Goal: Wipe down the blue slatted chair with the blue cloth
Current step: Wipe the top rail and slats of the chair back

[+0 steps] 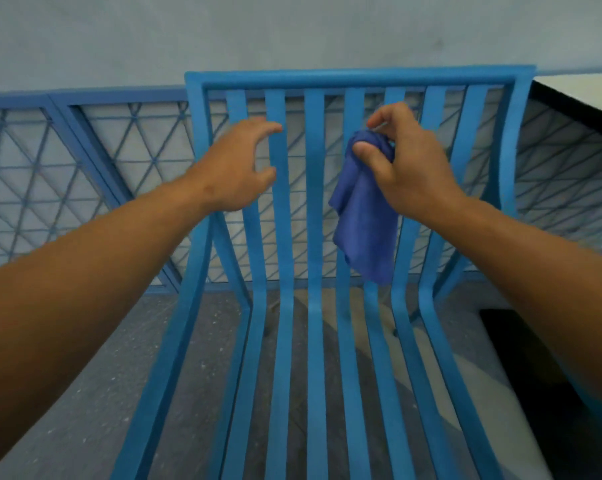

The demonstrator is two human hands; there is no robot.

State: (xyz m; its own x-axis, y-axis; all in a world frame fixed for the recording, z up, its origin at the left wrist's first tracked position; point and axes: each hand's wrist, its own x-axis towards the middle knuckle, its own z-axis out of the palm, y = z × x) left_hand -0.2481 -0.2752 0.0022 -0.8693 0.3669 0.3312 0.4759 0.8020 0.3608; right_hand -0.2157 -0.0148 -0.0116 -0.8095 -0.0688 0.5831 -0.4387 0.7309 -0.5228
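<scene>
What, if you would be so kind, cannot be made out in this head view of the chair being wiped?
- Front edge of the blue slatted chair: cut off by the bottom edge.
- Whether the blue cloth touches a slat: unclear; it hangs from the right hand.
- Whether the left hand touches a slat: unclear.
- Dirt on the slats: too blurred.

Chair (315, 237) before railing (85, 161); left hand (237, 168) at backrest, cloth (365, 220) hanging from right hand (407, 164).
</scene>
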